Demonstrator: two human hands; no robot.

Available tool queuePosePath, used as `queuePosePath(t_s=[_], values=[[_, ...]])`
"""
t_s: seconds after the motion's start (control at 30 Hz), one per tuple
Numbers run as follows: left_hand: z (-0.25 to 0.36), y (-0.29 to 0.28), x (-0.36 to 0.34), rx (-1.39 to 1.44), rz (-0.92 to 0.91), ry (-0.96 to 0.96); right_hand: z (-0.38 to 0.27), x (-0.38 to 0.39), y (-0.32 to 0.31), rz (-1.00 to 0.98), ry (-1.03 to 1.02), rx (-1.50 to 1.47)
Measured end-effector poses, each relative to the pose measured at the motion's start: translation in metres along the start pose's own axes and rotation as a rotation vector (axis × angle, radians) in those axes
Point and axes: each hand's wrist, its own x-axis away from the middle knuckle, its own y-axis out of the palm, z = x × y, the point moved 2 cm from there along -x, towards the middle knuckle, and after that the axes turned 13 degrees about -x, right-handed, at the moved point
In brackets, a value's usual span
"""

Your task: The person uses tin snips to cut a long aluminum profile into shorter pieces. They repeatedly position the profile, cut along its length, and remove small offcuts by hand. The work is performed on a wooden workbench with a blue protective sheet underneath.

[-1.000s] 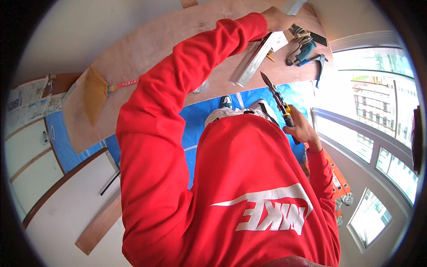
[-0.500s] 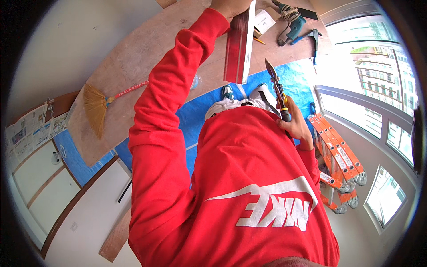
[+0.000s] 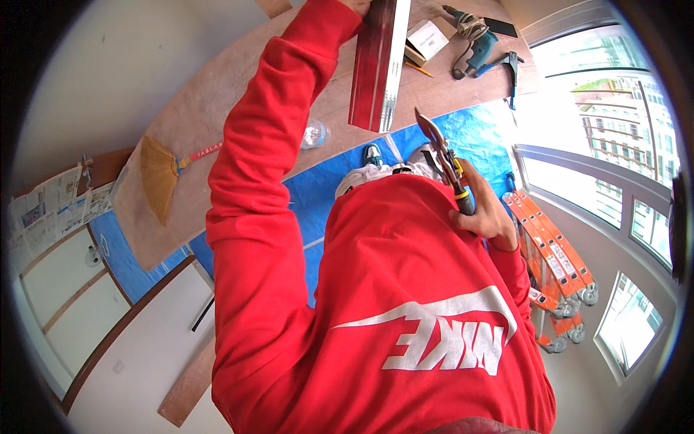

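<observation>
My left hand [image 3: 357,6], cut by the top edge, is closed around a long shiny metal channel [image 3: 397,54]. The channel hangs down from it, its inner face reflecting red from my sleeve. My fingers there are mostly hidden. At the right of my waist, my right hand [image 3: 488,213] grips a pair of tin snips [image 3: 448,155] with black and yellow handles. The pointed blades tilt up and left toward the channel's lower end, apart from it; the tip looks slightly parted.
On the brown boards [image 3: 246,108] lie a corded drill [image 3: 478,47], a hammer [image 3: 512,69], a small box [image 3: 426,42], a pencil [image 3: 418,69], a clear bottle [image 3: 313,135] and a broom [image 3: 160,173]. Blue tarp [image 3: 477,130] borders them. An orange folded ladder [image 3: 549,246] stands right, by windows.
The channel has shifted slightly left and up with my left hand. My right hand has lowered a little, and the snips have tilted further left. More of the clear bottle shows.
</observation>
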Motion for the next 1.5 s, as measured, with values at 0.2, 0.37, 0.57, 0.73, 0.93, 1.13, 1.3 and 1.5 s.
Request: queuePosePath(t_s=[0.2,0.37,0.57,0.73,0.93,1.13,1.3,1.5], values=[[0.021,0.002,-0.004,-0.002,-0.081,-0.021,-0.014,-0.001,0.002,-0.098,-0.058,0.013],[0.030,0.024,-0.003,0.009,-0.089,-0.034,-0.005,-0.006,-0.017,-0.179,-0.085,-0.058],[0.042,0.050,-0.018,-0.056,-0.023,-0.011,0.006,-0.009,-0.056,-0.226,-0.052,-0.056],[0.061,0.083,-0.025,-0.184,0.058,-0.043,0.005,0.000,-0.101,-0.249,-0.071,-0.005],[0.073,0.122,-0.045,-0.186,0.175,-0.074,0.012,0.022,-0.155,-0.118,-0.009,-0.044],[0.074,0.113,-0.077,0.065,0.029,-0.178,0.015,0.025,-0.206,-0.238,0.009,-0.203],[0.076,0.151,-0.085,0.251,-0.107,-0.283,-0.017,0.025,-0.229,-0.501,-0.187,-0.099],[0.089,0.186,-0.076,0.332,-0.248,-0.326,-0.039,0.026,-0.241,-0.638,-0.235,-0.005]])
